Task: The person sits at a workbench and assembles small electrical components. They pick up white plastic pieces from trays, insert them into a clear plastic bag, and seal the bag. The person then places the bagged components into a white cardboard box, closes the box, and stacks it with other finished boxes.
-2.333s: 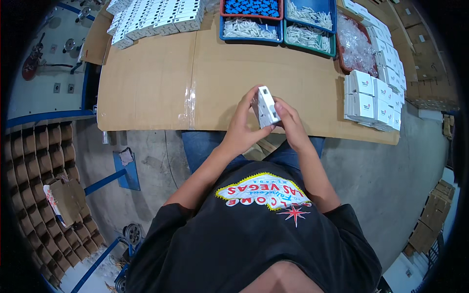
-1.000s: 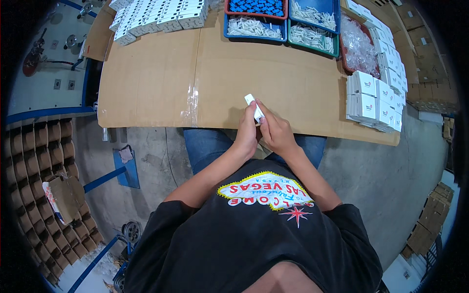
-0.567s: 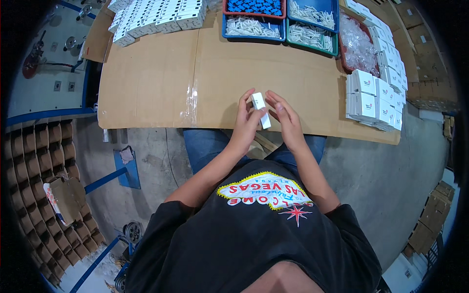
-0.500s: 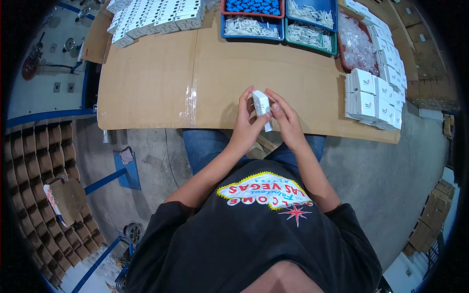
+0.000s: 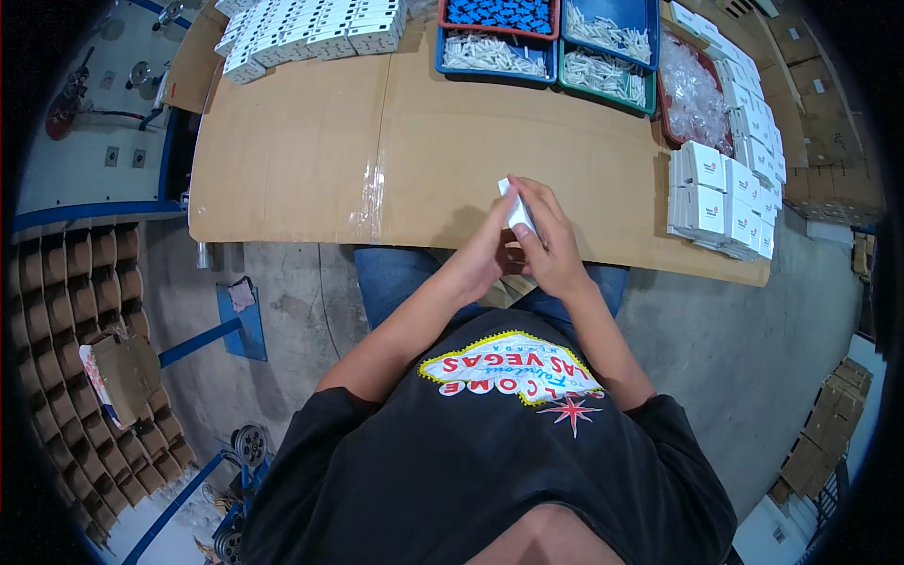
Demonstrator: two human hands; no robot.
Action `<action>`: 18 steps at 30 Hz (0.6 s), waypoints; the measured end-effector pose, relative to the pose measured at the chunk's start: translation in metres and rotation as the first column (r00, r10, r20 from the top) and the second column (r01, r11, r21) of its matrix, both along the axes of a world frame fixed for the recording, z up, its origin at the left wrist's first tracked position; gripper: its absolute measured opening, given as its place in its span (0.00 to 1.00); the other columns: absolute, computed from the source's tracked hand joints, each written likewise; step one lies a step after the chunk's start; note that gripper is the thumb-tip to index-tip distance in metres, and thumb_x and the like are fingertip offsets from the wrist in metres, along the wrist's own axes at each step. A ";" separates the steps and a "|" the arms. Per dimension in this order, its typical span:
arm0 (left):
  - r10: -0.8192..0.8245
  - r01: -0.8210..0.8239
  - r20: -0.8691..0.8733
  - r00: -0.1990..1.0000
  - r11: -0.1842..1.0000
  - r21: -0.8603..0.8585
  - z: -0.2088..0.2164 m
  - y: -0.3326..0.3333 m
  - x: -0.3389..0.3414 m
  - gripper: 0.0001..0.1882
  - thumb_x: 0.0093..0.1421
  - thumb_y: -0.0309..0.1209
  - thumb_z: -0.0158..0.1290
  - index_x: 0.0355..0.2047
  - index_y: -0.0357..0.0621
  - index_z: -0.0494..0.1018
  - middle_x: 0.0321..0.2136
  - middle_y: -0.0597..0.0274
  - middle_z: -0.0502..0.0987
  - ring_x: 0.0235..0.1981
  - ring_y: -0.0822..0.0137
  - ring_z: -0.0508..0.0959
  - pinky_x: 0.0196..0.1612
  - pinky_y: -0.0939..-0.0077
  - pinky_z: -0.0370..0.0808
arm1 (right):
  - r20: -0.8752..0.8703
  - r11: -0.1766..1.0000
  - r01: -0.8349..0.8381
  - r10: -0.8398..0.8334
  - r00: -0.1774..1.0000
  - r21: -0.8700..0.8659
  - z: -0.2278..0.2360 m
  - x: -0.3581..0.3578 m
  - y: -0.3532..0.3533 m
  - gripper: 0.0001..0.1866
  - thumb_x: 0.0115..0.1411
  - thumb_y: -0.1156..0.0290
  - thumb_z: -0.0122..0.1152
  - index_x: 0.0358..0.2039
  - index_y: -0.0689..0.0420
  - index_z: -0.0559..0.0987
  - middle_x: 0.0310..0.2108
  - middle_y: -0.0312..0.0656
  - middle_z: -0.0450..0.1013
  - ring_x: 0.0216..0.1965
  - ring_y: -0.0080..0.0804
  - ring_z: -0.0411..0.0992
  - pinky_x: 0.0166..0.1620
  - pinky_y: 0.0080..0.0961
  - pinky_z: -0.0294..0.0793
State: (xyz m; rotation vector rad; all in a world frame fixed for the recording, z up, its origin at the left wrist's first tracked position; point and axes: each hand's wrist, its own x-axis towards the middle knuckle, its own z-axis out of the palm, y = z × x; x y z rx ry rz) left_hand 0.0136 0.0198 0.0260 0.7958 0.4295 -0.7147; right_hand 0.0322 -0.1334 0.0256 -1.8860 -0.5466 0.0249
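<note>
Over the near edge of the cardboard-covered table (image 5: 282,160), a small white box (image 5: 518,212) stands tilted between my hands. My right hand (image 5: 556,247) wraps round it from the right, its thumb lying along the near side. My left hand (image 5: 485,254) is against the box's left side with its fingers closed on it. The fingers cover much of the box, so only a narrow white face and its top corner show.
White boxes stand in rows at the far left (image 5: 311,33) and in stacks on the right (image 5: 720,202). Far trays hold blue pieces (image 5: 499,14) and white plastic pieces (image 5: 494,56). A reddish tray (image 5: 692,94) holds clear plastic bags. A cardboard divider grid (image 5: 75,282) lies at left.
The white box has turned in my hands, and its printed side has gone from view. My right hand now covers more of it, while my left fingers have come down from its top.
</note>
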 end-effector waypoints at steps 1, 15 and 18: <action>0.014 -0.015 0.013 1.000 0.999 0.038 0.005 -0.006 0.000 0.34 0.68 0.64 0.43 0.59 0.51 0.66 0.48 0.62 0.75 0.49 0.65 0.77 0.53 0.64 0.74 | 0.020 1.000 -0.002 0.002 1.000 0.010 -0.003 -0.001 0.000 0.28 0.67 0.69 0.54 0.66 0.65 0.66 0.57 0.55 0.69 0.61 0.51 0.67 0.63 0.36 0.65; 0.196 -0.200 0.065 0.978 0.977 0.066 -0.019 -0.028 -0.006 0.32 0.68 0.62 0.44 0.55 0.48 0.68 0.44 0.64 0.75 0.48 0.70 0.76 0.53 0.69 0.72 | 0.080 0.997 0.057 -0.052 0.995 -0.057 -0.025 -0.010 0.003 0.28 0.75 0.59 0.44 0.66 0.67 0.65 0.64 0.60 0.66 0.63 0.57 0.68 0.64 0.41 0.68; 0.201 -0.206 0.086 0.976 0.977 0.053 -0.026 -0.027 -0.009 0.32 0.69 0.62 0.43 0.56 0.47 0.67 0.45 0.63 0.74 0.49 0.69 0.76 0.55 0.68 0.71 | 0.071 0.997 0.061 -0.058 0.996 -0.049 -0.028 -0.011 0.004 0.29 0.75 0.57 0.43 0.65 0.67 0.66 0.63 0.60 0.67 0.62 0.58 0.69 0.62 0.41 0.69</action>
